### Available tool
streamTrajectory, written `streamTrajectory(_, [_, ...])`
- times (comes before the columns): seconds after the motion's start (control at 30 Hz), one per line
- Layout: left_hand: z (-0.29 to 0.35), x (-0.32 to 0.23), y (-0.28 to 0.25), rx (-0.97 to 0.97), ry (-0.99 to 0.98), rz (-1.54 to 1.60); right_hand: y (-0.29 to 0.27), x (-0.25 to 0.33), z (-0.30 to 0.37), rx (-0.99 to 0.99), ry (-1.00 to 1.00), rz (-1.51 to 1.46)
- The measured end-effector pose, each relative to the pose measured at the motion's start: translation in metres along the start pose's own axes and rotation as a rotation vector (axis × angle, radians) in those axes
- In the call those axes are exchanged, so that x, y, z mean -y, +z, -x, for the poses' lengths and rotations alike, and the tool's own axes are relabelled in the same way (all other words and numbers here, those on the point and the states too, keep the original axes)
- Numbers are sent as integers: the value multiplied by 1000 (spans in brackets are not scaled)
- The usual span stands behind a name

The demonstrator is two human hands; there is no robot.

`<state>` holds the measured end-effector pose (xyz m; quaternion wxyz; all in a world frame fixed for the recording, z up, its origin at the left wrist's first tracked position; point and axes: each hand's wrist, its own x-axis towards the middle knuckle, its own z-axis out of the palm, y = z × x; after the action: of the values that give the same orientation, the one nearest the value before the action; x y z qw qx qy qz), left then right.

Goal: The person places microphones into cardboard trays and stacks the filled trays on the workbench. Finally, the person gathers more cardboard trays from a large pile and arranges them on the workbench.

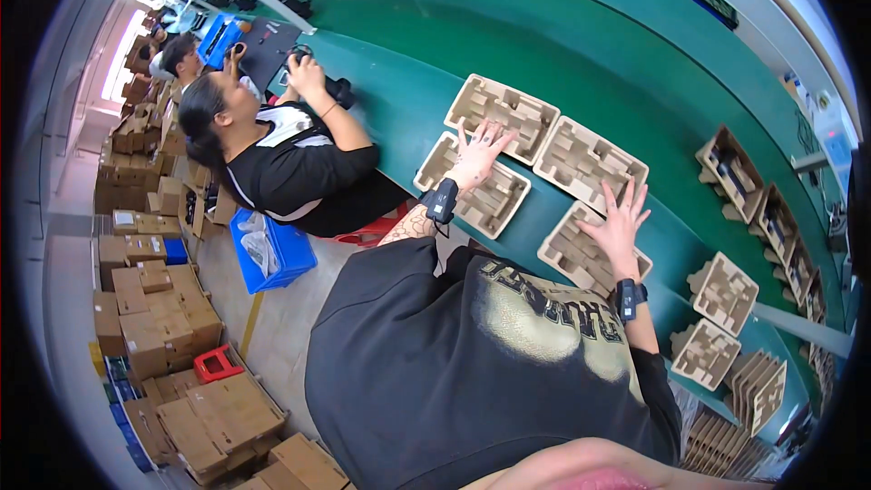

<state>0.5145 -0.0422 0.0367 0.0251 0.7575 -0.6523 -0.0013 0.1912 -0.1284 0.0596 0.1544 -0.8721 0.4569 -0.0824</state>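
Four moulded pulp trays sit close together on the green workbench (399, 82): a far left tray (531, 118), a far right tray (594, 161), a near left tray (499, 204) and a near right tray (564, 249). Over the two left trays my left hand (481, 154) spreads its fingers, the tips at the far one. My right hand (619, 222) reaches over the near right tray with fingers apart, tips by the far right tray's near edge. Neither hand holds anything; whether they press on the pulp I cannot tell. Each wrist wears a black strapped device.
To the left a seated co-worker (290, 163) handles a dark object. Behind are a blue bin (281, 259) and stacked cardboard boxes (172, 318). More pulp trays (726, 295) and a tray stack (758, 390) stand right, near a row of trays holding dark items (730, 172).
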Motion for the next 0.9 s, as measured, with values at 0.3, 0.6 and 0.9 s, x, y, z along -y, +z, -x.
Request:
streamTrajectory(0.3, [-9,84,7,58,-141,129,72,86,-80,14,-155,-106])
streamTrajectory(0.6, [-7,114,34,-174,-155,288,108,108,-102,-86,-194,-119])
streamTrajectory(0.9, [-19,125,64,-233,-166,351,130,110,-114,-104,-133,-132])
